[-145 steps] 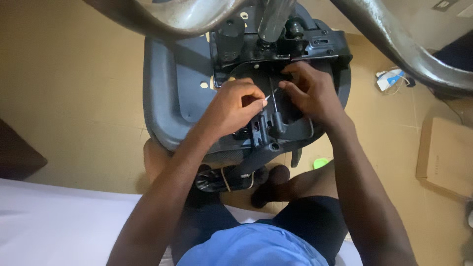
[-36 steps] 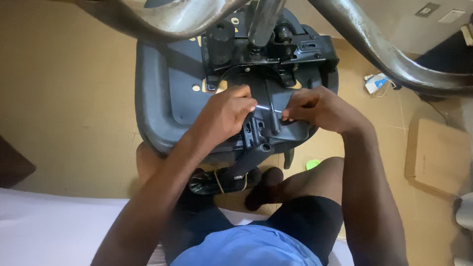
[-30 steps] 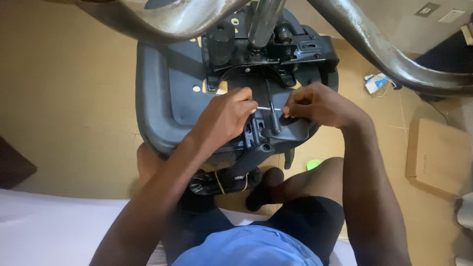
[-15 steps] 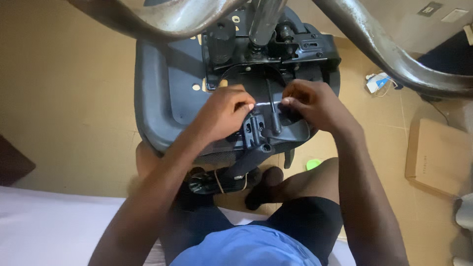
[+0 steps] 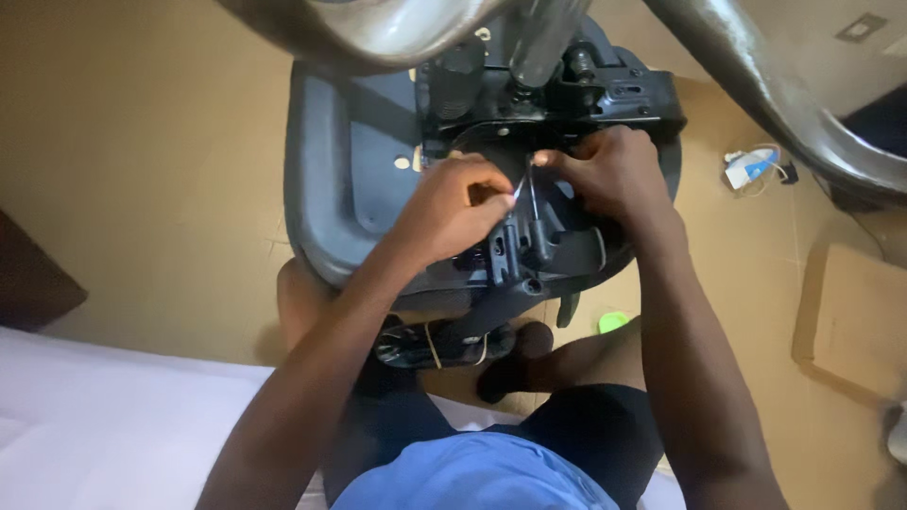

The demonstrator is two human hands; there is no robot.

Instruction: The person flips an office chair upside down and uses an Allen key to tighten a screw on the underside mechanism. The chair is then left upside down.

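An upturned grey chair seat (image 5: 326, 179) lies on the floor with its black metal mechanism (image 5: 567, 90) facing up. Both of my hands meet over the middle of that mechanism. My left hand (image 5: 453, 203) pinches a thin silvery wire (image 5: 520, 186) between thumb and fingers. My right hand (image 5: 609, 175) comes in from the right, and its fingertips close on the same wire near its upper end. A black lever bracket (image 5: 520, 255) sticks out just below the hands. What lies under the palms is hidden.
Chrome legs of the chair base (image 5: 756, 85) arch across the top, close to the camera. On the tan floor lie a small blue and white object (image 5: 751, 167), a green piece (image 5: 612, 322) and flat cardboard (image 5: 855, 316). A white sheet (image 5: 113, 425) fills the lower left.
My right hand has slid left along the mechanism until its fingertips nearly touch my left hand. The wire between the hands now shows much shorter. The seat has not moved.
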